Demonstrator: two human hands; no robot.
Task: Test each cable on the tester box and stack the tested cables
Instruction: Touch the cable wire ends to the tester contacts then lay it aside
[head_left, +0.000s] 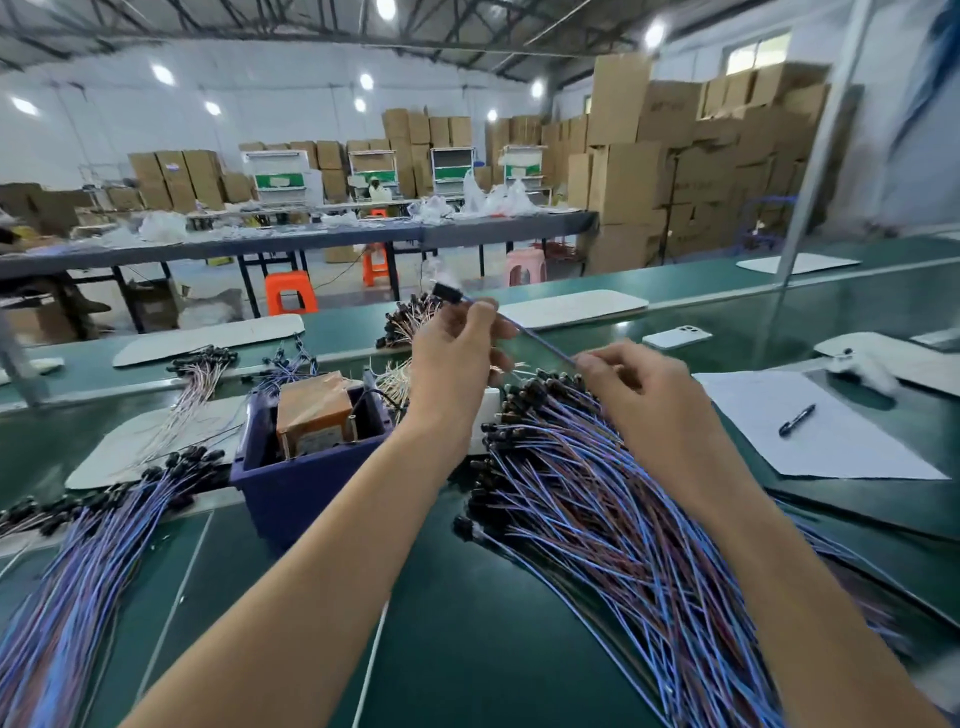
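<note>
While the green bench (467, 623) is carrying everything, a heap of blue and red cables (623, 545) is lying at the right beneath the right forearm, and a second heap (78, 571) is fanning out at the left. Between them the blue tester box (291, 483) is sitting. Above it the left hand (457, 358) is pinching a single cable (540, 340) near its black connector (448, 292), and the right hand (639, 384) is pinching it further along, each grip closed on it.

The left hand (454, 353) and the right hand (639, 384) are showing bare; behind the fingers (483, 312), both wrists and forearms are likewise running uncovered down to the view's lower edge; blur is softening the fingers of the right hand, hiding finer detail there.
</note>
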